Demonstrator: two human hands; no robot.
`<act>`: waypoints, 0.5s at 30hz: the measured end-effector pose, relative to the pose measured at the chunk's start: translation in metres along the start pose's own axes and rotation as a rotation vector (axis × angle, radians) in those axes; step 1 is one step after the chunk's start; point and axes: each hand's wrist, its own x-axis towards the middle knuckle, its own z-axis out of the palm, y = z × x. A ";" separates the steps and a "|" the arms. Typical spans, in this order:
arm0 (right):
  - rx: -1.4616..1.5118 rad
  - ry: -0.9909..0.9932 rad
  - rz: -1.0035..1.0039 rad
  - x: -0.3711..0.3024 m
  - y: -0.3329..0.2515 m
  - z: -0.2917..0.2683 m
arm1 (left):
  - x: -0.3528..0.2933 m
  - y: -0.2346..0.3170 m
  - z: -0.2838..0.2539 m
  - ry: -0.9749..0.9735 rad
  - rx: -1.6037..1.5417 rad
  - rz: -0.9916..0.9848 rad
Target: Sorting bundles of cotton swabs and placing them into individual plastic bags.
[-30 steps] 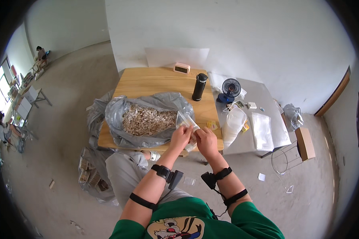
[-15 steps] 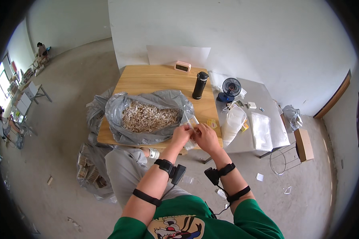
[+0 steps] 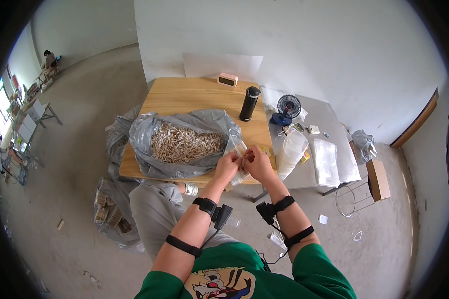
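My left hand (image 3: 227,166) and my right hand (image 3: 258,163) meet at the front right of the wooden table. Both pinch a small clear plastic bag (image 3: 239,175), which shows above and below my fingers. Pale bits show through its lower part, too small to make out well. Just left of my hands lies an opened grey plastic bag (image 3: 147,158), its rim spread wide. Heaped inside it are loose cotton swabs (image 3: 184,143) with thin wooden sticks. My fingertips partly cover the clear bag.
On the wooden table (image 3: 194,94) stand a black bottle (image 3: 250,103) and a pink clock (image 3: 227,79). The grey side table (image 3: 336,122) holds a fan (image 3: 288,108), a bag of clear sleeves (image 3: 290,152) and flat clear bags (image 3: 326,162). Filled bags (image 3: 115,214) sit on the floor at left.
My right hand has risen slightly and its fingers have shifted on the clear bag. My left hand stays at nearly the same place. The whole view has moved a little.
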 end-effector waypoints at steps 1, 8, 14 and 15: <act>0.004 0.035 0.010 -0.001 -0.001 0.003 | 0.001 -0.002 -0.001 0.005 -0.001 0.002; -0.333 0.273 -0.088 0.005 0.018 -0.001 | -0.001 -0.007 -0.007 0.045 -0.021 0.027; -0.330 0.267 -0.113 0.008 0.011 -0.010 | -0.011 0.014 -0.014 0.071 -0.062 0.014; -0.412 0.218 -0.184 0.006 0.003 -0.005 | -0.011 0.014 -0.017 0.023 -0.020 0.039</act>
